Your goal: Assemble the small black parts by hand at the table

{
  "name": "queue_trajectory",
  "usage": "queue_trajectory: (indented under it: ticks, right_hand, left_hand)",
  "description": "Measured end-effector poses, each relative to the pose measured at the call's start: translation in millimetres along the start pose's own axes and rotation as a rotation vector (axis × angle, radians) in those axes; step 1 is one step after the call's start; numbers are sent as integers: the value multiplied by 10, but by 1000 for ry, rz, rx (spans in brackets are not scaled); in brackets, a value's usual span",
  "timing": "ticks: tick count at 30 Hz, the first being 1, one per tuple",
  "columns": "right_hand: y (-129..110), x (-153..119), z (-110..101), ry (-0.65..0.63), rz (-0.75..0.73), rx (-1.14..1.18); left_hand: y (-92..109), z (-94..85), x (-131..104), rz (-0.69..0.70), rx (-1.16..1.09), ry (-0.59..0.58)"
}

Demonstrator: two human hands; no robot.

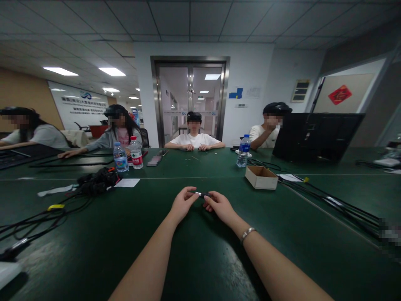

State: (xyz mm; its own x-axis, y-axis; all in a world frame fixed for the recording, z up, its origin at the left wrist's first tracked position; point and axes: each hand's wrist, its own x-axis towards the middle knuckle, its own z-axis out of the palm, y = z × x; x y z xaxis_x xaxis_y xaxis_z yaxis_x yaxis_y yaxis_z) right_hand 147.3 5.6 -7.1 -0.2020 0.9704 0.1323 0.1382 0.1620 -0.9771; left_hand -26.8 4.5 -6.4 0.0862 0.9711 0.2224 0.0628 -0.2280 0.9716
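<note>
A small dark, slim object with a shiny silver end (202, 195) is held level between my two hands, just above the green table (200, 251). My left hand (182, 205) pinches its silver end between thumb and fingers. On the other side, my right hand (220, 207) grips the dark end, its thumb in front and lower fingers curled beneath. The fingers cover part of the object, so its exact kind is too small to tell. A silver band is around my right wrist.
An open cardboard box (261, 178) stands right of my hands, near a water bottle (243, 151). Two bottles (120, 157) and black gear (98, 182) are at the left. Cables (335, 200) run along the right. Several people sit around the table; a monitor (318, 136) stands back right.
</note>
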Motion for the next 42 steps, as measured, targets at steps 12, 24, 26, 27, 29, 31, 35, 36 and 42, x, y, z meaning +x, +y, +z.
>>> queue_trajectory:
  ticks: [12,24,26,27,29,31,35,36,42]
  right_hand:
    - [-13,-15,-3,-12,-12,-12]
    - [-19,-19,9,-10,-16,-25]
    - [-26,-24,9,-13,-11,-25]
    - [-28,-26,10,-13,-11,-27]
    - [-29,-28,10,-14,-17,-30]
    - [-28,-29,11,-13,-26,-32]
    - [-26,-27,13,-10,-28,-34]
    - [-22,-26,15,-9,-29,-33]
    - [23,-2,24,4,-22,-33]
  left_hand:
    - [2,-7,-1,45,75,-40]
    - [-103,0,23,-17,50,26]
    - [-123,-3,32,-11,83,10]
    - [-126,-5,34,-6,89,-2]
    - [-120,-6,35,1,84,-16]
    - [-97,-6,27,7,74,-17]
    - [-24,-1,-12,10,78,-10]
    - [-7,1,-22,8,85,-10]
    - [54,18,-47,51,82,1]
